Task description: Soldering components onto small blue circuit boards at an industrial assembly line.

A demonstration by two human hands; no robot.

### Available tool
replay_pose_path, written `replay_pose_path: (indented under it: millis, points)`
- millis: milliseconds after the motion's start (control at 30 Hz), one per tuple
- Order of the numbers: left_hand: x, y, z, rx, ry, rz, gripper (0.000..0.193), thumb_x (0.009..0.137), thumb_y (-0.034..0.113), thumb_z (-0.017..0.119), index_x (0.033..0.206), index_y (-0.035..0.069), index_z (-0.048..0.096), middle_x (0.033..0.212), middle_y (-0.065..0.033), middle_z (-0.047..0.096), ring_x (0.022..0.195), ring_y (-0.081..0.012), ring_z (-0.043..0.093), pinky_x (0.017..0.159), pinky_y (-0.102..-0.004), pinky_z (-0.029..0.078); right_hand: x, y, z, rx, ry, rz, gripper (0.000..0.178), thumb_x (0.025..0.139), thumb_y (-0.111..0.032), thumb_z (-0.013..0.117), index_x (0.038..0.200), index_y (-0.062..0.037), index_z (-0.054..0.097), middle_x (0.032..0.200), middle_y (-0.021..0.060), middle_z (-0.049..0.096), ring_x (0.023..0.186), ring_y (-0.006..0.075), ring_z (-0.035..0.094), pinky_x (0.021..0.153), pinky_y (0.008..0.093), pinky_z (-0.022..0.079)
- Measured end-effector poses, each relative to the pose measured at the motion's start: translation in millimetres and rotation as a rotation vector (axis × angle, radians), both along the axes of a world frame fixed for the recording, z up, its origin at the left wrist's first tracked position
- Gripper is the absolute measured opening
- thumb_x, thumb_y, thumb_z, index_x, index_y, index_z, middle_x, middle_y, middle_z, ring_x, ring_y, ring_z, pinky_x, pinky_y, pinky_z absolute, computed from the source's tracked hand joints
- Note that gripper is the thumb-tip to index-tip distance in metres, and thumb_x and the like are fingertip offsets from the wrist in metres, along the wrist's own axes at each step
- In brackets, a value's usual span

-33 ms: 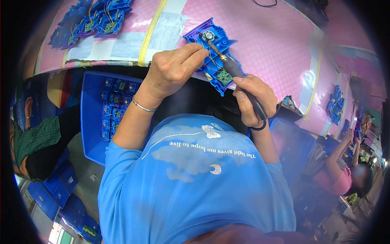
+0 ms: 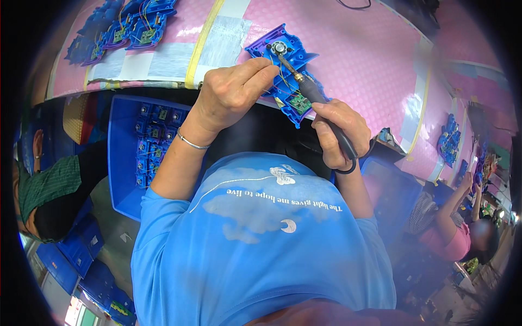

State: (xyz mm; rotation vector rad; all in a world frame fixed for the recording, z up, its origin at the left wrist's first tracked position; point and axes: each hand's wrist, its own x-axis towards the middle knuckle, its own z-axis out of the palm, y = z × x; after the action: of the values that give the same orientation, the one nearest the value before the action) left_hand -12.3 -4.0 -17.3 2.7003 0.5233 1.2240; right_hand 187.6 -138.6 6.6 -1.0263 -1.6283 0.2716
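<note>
My right hand (image 2: 342, 130) is closed around the dark handle of a soldering iron (image 2: 311, 88). The iron's metal tip points up and left, meeting the small round silver speaker (image 2: 279, 48) in a blue and purple plastic housing half (image 2: 298, 56). Close beside that tip, my left hand (image 2: 231, 93) is pinched on a thin wire (image 2: 273, 60); its far end is too fine to follow. A green circuit board (image 2: 299, 102) sits in the housing's near part, with thin wires running up from it. The housing lies at the near edge of the table.
Pink patterned sheeting covers the table (image 2: 370, 70). More blue housings (image 2: 147, 35) with boards lie far left. Below the table edge, a blue bin (image 2: 124, 179) holds several housings. One person sits at the left, another (image 2: 446, 228) works at the right. A black cable (image 2: 354, 5) lies at the back.
</note>
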Motion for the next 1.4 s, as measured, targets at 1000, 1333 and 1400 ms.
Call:
replay_pose_path:
  millis: [1000,1333,1400]
  points:
    - [2.9,1.7,1.6,-0.121,0.038,0.009,0.025,0.081,0.000,0.079,0.105,0.004,0.072,0.101,-0.0098,0.078,0.084,-0.0270,0.077,0.075,-0.0331,0.064,3.1,-2.3,0.3,0.045,-0.005,-0.001,0.030,0.080,0.005,0.060,0.108,0.0129,0.068,0.070,0.0134,0.063,0.059,0.0212,0.062,0.055,0.0314,0.048]
    - [4.7,3.7,1.5,-0.137,-0.001,-0.005,0.029,0.077,0.000,0.081,0.105,0.004,0.073,0.097,-0.0099,0.078,0.080,-0.0252,0.076,0.065,-0.0311,0.061,3.9,-2.2,-1.0,0.041,0.005,-0.003,0.030,0.080,0.006,0.060,0.108,0.0129,0.068,0.071,0.0139,0.063,0.060,0.0213,0.063,0.056,0.0313,0.048]
    - [5.3,4.0,0.8,-0.134,-0.021,-0.011,0.030,0.077,0.000,0.082,0.105,0.005,0.073,0.096,-0.0094,0.077,0.078,-0.0242,0.076,0.064,-0.0300,0.061,4.8,-2.0,-1.7,0.043,0.005,0.001,0.030,0.080,0.006,0.060,0.108,0.0130,0.068,0.071,0.0139,0.063,0.060,0.0213,0.063,0.056,0.0313,0.048]
